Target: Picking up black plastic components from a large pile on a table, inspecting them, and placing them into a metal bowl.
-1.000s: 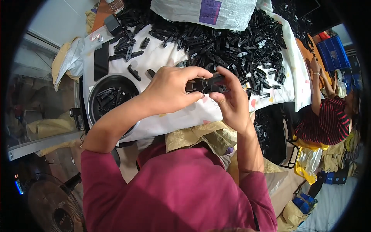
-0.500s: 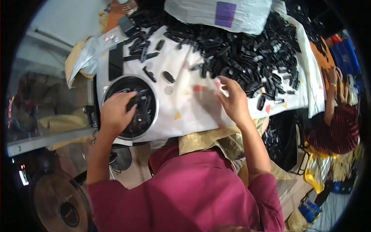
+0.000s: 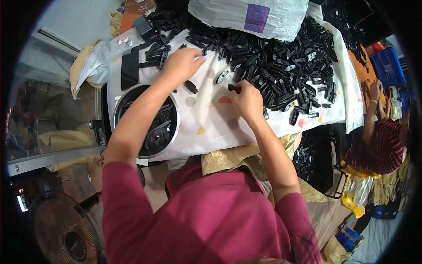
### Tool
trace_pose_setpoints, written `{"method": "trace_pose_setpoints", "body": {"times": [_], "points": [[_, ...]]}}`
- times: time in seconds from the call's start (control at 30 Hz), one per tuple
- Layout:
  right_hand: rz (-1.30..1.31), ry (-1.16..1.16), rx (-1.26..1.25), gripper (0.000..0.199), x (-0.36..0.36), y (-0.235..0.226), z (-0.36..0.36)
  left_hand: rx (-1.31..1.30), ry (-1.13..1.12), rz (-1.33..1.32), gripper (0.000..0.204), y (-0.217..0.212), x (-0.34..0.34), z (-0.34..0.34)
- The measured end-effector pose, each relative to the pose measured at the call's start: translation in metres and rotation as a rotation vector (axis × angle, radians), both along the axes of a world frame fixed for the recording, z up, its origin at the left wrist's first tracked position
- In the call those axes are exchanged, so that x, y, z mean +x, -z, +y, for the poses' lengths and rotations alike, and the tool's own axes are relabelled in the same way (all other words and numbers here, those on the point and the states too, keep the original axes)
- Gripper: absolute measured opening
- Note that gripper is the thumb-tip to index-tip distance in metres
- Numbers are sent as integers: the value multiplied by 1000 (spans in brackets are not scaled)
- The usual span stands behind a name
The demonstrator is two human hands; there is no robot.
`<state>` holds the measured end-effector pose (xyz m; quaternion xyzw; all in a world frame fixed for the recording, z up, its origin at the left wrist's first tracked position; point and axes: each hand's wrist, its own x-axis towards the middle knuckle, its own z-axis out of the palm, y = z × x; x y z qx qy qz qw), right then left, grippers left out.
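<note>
One round bowl (image 3: 118,115), one phone (image 3: 130,67), one white sack (image 3: 228,13), countless black plastic clips (image 3: 281,70).

The left hand (image 3: 181,65) covers whatever lies under its palm, and the right hand (image 3: 247,100) hides most of its small black piece (image 3: 232,88).

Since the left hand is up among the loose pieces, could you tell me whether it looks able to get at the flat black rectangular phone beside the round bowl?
Probably yes: the flat black rectangular phone lies uncovered on the white cloth, just left of the left hand, with nothing between them.
</note>
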<state>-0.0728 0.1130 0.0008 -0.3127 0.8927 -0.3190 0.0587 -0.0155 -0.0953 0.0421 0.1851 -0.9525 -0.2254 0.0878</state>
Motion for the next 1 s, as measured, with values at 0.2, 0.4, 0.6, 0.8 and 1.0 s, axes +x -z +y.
{"method": "trace_pose_setpoints", "body": {"times": [0.2, 0.4, 0.6, 0.8, 1.0], "points": [[-887, 58, -563, 9, 1, -25, 35, -99, -136, -152, 27, 48, -65, -25], [-856, -20, -827, 14, 8, -58, 48, 1246, -27, -79, 18, -7, -10, 8], [112, -314, -647, 18, 9, -85, 43, 1174, 315, -105, 29, -64, 23, 61], [234, -306, -661, 21, 20, -83, 48, 543, 535, 157, 26, -70, 34, 72], [284, -255, -602, 38, 21, -71, 55, 228, 542, 301, 38, -65, 42, 87]]}}
